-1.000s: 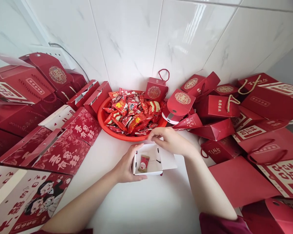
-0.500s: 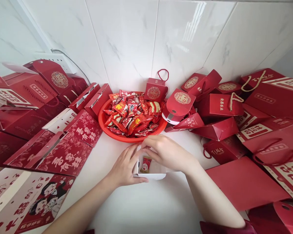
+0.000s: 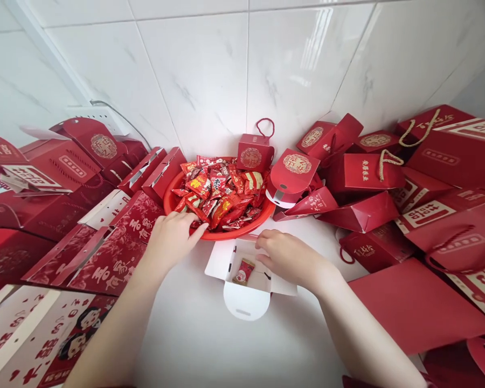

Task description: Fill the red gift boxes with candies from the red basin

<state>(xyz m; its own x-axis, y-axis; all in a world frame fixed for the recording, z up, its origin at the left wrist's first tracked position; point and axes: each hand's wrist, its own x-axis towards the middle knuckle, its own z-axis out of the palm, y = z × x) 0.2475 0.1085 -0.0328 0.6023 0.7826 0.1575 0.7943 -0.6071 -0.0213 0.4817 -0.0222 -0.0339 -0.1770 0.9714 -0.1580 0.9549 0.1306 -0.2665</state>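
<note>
A small open box [image 3: 247, 304], white inside, sits on the white table with its flaps folded outward. One red-and-gold wrapped candy [image 3: 244, 271] lies in it. My right hand [image 3: 285, 256] is at the box's back right side, its fingers curled over the wall there; part of the grip is hidden. My left hand [image 3: 174, 237] is at the near left rim of a red basin [image 3: 222, 235], thumb and fingers apart, with nothing visible in it. Its fingertips are close to the pile of red-wrapped candies [image 3: 218, 194] in the basin.
Red gift boxes with rope handles [image 3: 374, 172] crowd the right side. Flat red and white printed boxes [image 3: 109, 264] and more red boxes [image 3: 60, 161] fill the left. A small red box [image 3: 255, 153] stands at the basin's back rim. A power strip [image 3: 99, 118] is by the tiled wall.
My left hand has left the box and moved up and left to the basin. The box's white flaps now spread outward, and my right hand has shifted slightly right.
</note>
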